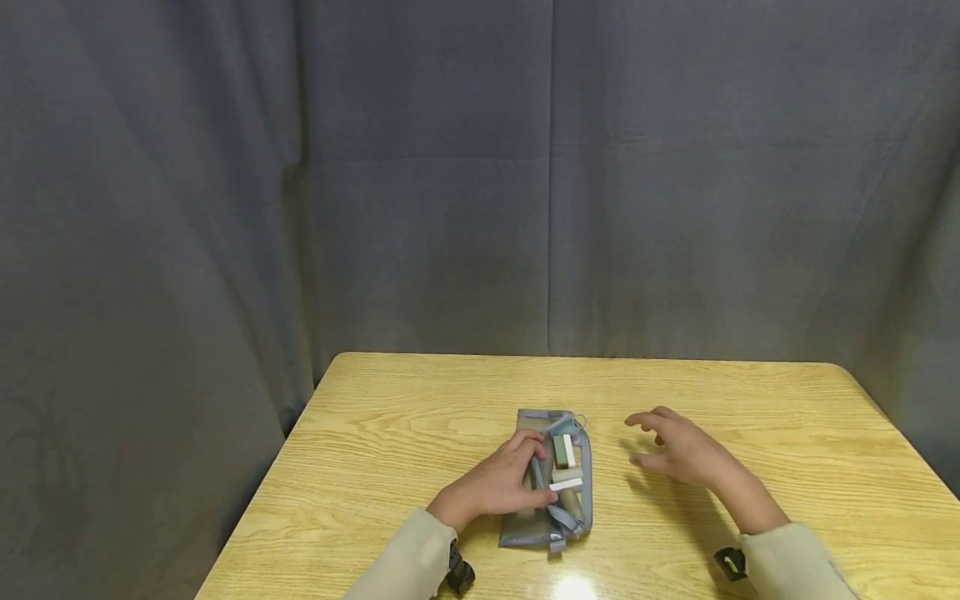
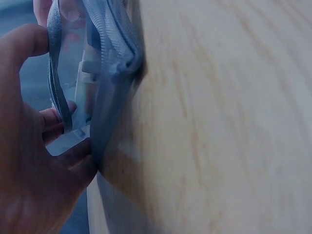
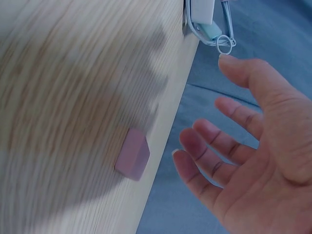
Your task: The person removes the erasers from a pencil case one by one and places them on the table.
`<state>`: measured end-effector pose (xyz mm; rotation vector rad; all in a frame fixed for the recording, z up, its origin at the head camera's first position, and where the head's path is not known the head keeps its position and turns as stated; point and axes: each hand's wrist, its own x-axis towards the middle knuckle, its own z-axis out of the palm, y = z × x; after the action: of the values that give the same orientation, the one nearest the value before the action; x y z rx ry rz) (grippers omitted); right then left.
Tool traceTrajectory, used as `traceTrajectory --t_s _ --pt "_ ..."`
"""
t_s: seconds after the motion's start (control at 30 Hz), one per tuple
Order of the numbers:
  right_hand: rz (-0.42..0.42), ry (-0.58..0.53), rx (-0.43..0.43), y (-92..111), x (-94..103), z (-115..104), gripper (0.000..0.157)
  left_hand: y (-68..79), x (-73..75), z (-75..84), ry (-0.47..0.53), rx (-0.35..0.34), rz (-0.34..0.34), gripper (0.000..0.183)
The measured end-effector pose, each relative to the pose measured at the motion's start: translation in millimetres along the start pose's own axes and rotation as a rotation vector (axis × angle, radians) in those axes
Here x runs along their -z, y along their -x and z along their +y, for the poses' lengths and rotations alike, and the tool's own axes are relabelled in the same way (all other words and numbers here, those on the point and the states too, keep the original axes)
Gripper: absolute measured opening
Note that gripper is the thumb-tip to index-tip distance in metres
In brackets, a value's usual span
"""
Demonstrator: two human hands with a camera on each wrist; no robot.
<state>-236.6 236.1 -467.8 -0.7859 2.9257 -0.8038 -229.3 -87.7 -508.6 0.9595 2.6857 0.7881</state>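
A see-through pencil pouch with blue-grey zipper trim (image 1: 517,533) lies on the table, its zipped side spread apart. Inside are several small blocks that look like erasers, among them a green-and-white block (image 1: 561,451) and a white block (image 1: 566,484). My left hand (image 1: 498,482) grips the pouch's near-left opening edge; in the left wrist view the thumb and fingers hold the zipper band (image 2: 57,73). To the right of the pouch, my right hand (image 1: 686,450) hovers over the table with loosely bent fingers, holding nothing. A pink eraser (image 3: 133,155) lies below it in the right wrist view.
The wooden table (image 1: 360,433) has rounded far corners. Behind it hangs a grey-blue curtain (image 1: 427,208). A small ring (image 3: 224,44) sits at the pouch's far end. Dark wrist devices (image 1: 459,573) show at both sleeves.
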Motion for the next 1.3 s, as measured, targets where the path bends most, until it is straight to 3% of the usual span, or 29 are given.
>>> traceTrajectory --t_s 0.47,1.3 --pt "0.010 -0.050 0.033 -9 -9.4 -7 0.050 -1.0 2.3 -1.3 0.010 -0.017 -0.005 0.051" --pt "0.021 -0.169 0.059 -19 -27.3 -20 0.051 -1.7 -2.6 -3.0 0.011 0.018 -0.010 0.052"
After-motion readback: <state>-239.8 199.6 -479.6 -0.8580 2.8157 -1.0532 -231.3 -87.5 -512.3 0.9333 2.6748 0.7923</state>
